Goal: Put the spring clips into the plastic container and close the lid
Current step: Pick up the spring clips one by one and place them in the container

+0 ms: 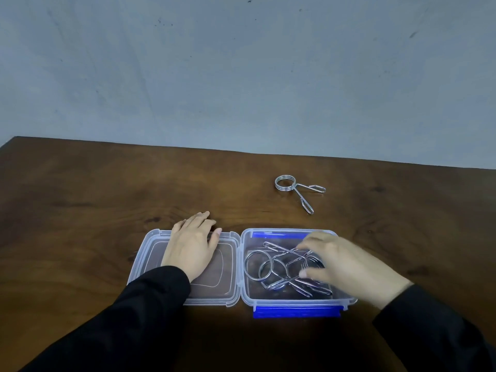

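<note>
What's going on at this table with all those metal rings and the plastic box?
A person is packing metal spring clips into a clear plastic container with blue latches. The left hand rests flat on the open lid, which lies beside the box. The right hand reaches into the container, fingers on the clips in the box. One spring clip lies on the wooden table beyond the container, so the lid is not yet closed.

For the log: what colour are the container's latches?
Blue latches, clearest in the head view.
</note>
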A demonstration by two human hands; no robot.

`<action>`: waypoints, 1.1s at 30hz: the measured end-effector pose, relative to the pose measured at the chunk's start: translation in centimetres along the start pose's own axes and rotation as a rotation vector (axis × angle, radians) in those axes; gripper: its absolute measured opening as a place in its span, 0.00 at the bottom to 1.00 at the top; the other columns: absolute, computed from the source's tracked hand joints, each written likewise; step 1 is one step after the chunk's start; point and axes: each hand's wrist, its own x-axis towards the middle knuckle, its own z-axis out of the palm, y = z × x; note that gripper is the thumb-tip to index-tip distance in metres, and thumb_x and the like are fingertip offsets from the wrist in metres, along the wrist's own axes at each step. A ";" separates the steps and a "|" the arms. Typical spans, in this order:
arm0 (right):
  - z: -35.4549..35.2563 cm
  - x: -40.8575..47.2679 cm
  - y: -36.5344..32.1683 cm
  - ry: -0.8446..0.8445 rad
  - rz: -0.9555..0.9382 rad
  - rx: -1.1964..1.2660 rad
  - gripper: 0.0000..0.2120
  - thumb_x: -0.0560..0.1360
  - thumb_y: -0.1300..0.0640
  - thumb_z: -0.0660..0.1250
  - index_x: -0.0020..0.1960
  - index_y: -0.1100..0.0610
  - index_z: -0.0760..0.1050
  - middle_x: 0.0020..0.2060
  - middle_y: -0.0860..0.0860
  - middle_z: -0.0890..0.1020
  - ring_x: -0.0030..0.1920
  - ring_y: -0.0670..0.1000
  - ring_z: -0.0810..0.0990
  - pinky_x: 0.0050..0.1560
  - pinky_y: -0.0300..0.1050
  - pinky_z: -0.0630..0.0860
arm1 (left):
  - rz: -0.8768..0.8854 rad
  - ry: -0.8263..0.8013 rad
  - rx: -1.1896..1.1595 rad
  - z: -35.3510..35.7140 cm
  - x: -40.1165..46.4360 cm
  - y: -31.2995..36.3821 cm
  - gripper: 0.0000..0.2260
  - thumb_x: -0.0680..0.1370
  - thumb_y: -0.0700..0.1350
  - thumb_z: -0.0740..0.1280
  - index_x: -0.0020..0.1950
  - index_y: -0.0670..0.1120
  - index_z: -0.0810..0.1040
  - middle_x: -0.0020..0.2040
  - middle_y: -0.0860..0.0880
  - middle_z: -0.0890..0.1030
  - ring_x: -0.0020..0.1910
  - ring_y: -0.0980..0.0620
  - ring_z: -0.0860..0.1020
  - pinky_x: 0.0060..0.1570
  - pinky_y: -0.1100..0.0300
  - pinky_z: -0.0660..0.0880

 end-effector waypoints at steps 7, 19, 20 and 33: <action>-1.4 5.7 3.1 0.389 0.096 0.192 0.09 0.76 0.53 0.73 0.54 0.56 0.82 0.47 0.48 0.80 0.47 0.49 0.79 0.50 0.42 0.75 | -0.005 -0.003 -0.004 -0.1 0.1 0.1 0.17 0.81 0.55 0.56 0.62 0.49 0.79 0.69 0.49 0.75 0.69 0.52 0.69 0.68 0.52 0.61; 0.0 16.7 6.8 0.117 0.213 -0.059 0.31 0.82 0.48 0.61 0.80 0.50 0.52 0.66 0.58 0.75 0.65 0.62 0.75 0.70 0.63 0.65 | -0.005 0.011 -0.050 0.0 0.1 0.1 0.20 0.81 0.56 0.54 0.61 0.48 0.79 0.68 0.48 0.76 0.69 0.51 0.69 0.68 0.50 0.62; -0.2 17.0 6.7 0.123 0.181 -0.063 0.28 0.82 0.48 0.60 0.79 0.47 0.55 0.64 0.57 0.76 0.61 0.61 0.77 0.66 0.62 0.69 | -0.006 0.012 -0.052 0.0 0.1 0.1 0.20 0.80 0.56 0.54 0.61 0.48 0.79 0.68 0.48 0.76 0.69 0.51 0.70 0.68 0.50 0.62; -3.3 18.1 5.8 0.020 -0.061 -0.379 0.08 0.79 0.52 0.68 0.53 0.52 0.85 0.48 0.50 0.75 0.49 0.54 0.73 0.46 0.49 0.69 | -0.006 0.016 -0.050 0.1 0.4 0.1 0.20 0.80 0.56 0.54 0.58 0.48 0.80 0.66 0.49 0.77 0.67 0.51 0.71 0.65 0.51 0.63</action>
